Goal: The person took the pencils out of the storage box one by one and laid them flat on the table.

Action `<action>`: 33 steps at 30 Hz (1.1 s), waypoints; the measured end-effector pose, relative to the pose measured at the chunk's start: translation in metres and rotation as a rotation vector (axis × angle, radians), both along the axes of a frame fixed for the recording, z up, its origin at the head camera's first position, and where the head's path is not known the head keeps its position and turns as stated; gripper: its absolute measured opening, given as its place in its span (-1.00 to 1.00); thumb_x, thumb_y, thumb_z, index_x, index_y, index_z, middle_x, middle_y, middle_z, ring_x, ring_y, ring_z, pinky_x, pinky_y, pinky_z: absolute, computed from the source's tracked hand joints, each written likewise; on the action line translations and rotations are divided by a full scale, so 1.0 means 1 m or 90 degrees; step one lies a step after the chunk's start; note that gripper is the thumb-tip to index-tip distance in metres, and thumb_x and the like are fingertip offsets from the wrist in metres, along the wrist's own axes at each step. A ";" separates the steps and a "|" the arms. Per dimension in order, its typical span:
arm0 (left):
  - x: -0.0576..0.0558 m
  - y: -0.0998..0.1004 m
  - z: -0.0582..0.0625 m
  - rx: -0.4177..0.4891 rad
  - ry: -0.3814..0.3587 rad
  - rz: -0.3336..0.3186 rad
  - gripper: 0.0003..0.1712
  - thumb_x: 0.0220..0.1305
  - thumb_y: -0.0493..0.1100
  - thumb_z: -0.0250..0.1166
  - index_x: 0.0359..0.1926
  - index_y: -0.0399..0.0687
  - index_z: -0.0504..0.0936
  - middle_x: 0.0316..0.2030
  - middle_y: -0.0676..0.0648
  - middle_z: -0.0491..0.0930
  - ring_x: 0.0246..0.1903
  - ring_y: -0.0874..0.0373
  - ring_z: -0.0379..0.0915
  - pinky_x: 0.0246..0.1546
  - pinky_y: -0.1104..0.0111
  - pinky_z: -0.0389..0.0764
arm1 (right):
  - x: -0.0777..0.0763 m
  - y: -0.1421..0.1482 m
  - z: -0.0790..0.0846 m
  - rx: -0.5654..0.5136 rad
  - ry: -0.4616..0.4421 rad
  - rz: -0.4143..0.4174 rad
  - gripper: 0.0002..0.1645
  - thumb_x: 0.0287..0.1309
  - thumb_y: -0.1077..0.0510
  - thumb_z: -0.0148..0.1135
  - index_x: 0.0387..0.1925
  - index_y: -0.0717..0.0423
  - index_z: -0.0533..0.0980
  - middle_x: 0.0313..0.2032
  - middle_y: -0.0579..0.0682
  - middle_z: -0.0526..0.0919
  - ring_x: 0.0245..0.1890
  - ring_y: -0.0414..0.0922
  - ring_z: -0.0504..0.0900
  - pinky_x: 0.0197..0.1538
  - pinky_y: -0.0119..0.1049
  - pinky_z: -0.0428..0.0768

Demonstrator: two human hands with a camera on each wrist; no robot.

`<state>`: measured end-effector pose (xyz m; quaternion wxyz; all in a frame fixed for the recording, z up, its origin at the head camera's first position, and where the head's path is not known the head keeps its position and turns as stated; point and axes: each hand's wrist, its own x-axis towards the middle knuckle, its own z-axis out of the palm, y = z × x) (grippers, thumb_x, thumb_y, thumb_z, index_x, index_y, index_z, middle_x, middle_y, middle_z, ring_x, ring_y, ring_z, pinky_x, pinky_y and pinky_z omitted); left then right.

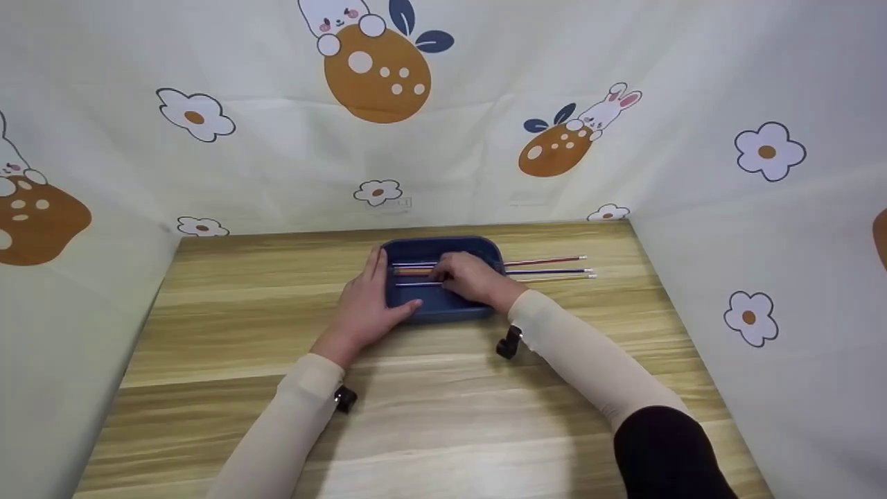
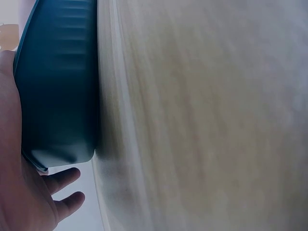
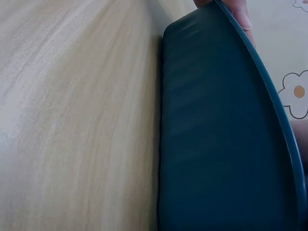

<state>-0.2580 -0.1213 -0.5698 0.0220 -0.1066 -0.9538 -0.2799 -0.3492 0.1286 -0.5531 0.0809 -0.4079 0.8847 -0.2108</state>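
Note:
A dark blue plastic basin stands on the wooden table. My left hand holds its near left corner, fingers along the left side and thumb over the near rim. In the left wrist view, two fingertips show past the corner of the basin wall. Several slim pencils lie lengthwise across the basin, and their white-tipped ends stick out past the right rim. Over the basin, my right hand has curled fingers that pinch at the pencils; how many it grips is hidden.
The wood-grain table spreads around the basin. Pale cloth walls printed with flowers and rabbits rise behind and at both sides. A small black camera sits at each wrist, near the table surface.

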 end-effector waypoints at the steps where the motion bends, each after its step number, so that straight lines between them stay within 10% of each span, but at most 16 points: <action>1: 0.000 0.000 0.000 0.001 0.002 0.000 0.46 0.32 0.50 0.43 0.79 -0.27 -0.12 0.78 -0.24 -0.14 0.45 -0.46 0.39 0.49 -0.27 0.37 | 0.000 0.000 0.000 -0.001 -0.002 -0.002 -0.70 0.35 0.42 0.43 0.05 0.19 0.82 -0.08 0.13 0.77 -0.03 0.08 0.76 0.16 -0.04 0.70; 17: 0.000 0.001 0.001 -0.009 -0.010 0.000 0.47 0.34 0.53 0.40 0.80 -0.24 -0.16 0.80 -0.21 -0.21 0.46 -0.47 0.37 0.50 -0.28 0.37 | 0.001 0.000 0.001 0.030 0.018 0.002 -0.67 0.27 0.39 0.44 0.05 0.18 0.80 -0.07 0.11 0.76 -0.04 0.07 0.74 0.15 0.00 0.68; 33: 0.000 0.002 0.002 -0.008 -0.020 0.008 0.47 0.33 0.49 0.43 0.80 -0.25 -0.15 0.79 -0.23 -0.20 0.41 -0.49 0.43 0.48 -0.29 0.38 | -0.012 0.008 -0.010 -0.098 0.011 0.057 -0.66 0.16 0.30 0.41 -0.01 0.16 0.81 -0.21 0.02 0.71 -0.21 -0.05 0.68 -0.07 -0.16 0.67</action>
